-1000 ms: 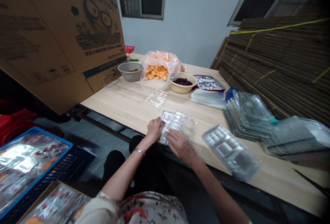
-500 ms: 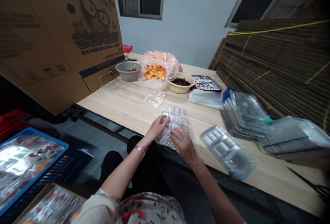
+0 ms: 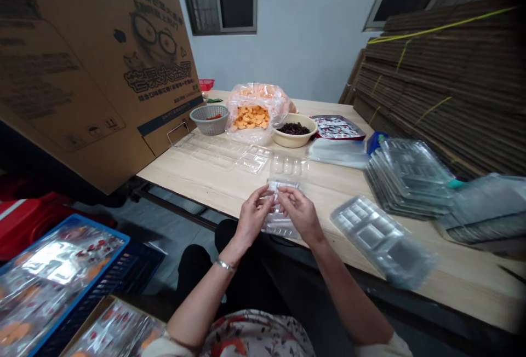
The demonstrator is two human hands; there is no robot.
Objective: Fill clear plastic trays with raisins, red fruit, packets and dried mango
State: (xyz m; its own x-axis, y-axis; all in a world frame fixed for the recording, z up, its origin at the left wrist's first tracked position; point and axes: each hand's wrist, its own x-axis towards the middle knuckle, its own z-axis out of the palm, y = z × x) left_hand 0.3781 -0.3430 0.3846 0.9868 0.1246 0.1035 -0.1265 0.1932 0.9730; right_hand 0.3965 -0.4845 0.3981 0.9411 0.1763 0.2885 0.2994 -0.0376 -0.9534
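Observation:
A clear compartmented plastic tray (image 3: 283, 228) lies at the table's front edge, directly below both hands. My left hand (image 3: 255, 212) comes over its left side with thumb and fingers drawn together. My right hand (image 3: 302, 212) faces it from the right, thumb and fingertips pinched close to the left fingertips. Whatever is between the fingers is too small and shiny to make out. Just beyond the hands sits another clear piece with moulded hollows (image 3: 290, 166). To the right lies a stack of clear trays (image 3: 382, 242), slightly past the table edge.
Farther back stand a grey basket (image 3: 209, 120), a bag of orange pieces (image 3: 251, 116), a cream bowl of dark pieces (image 3: 293, 140) and a tray of sachets (image 3: 339, 127). More clear trays (image 3: 411, 176) are piled right. A large carton (image 3: 94, 72) rises left; a blue crate (image 3: 119, 236) is below.
My right hand has turned and its fingertips have come up beside the left ones. Both hands now meet over the tray. The view has shifted slightly.

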